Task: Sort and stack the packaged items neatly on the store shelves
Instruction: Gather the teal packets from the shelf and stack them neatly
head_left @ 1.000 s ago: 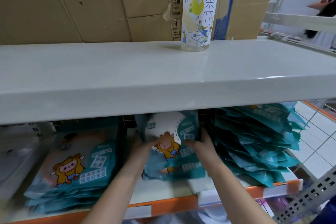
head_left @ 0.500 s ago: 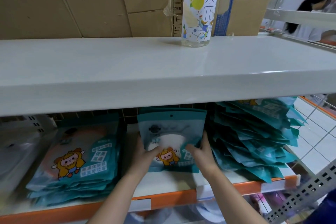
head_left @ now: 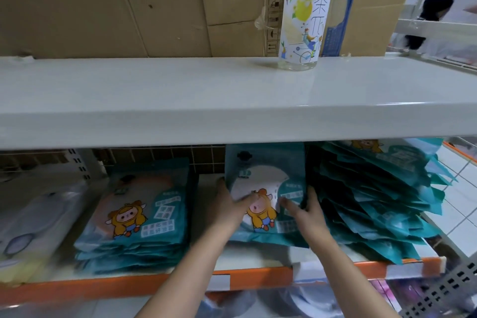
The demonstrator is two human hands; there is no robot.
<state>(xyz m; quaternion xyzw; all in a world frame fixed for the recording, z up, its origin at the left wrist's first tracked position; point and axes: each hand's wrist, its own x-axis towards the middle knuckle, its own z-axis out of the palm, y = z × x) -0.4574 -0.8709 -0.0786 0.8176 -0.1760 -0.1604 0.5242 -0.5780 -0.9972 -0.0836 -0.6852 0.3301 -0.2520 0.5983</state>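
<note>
My left hand (head_left: 229,204) and right hand (head_left: 305,210) each clasp a side of the teal packet (head_left: 265,183), thumbs across its front; that grip holds it upright, long axis vertical, on the lower shelf (head_left: 165,279). Neat stack (head_left: 136,217) lies left, slumped heap (head_left: 371,204) touching right. Packet's top hidden under the upper shelf (head_left: 206,100); fingers behind unseen.

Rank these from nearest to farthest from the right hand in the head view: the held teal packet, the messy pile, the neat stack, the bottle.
1. Held teal packet: in the right hand, middle of the lower shelf.
2. Messy pile: just right of that hand.
3. Neat stack: left, beyond the left hand.
4. Bottle: on the upper shelf, above.
</note>
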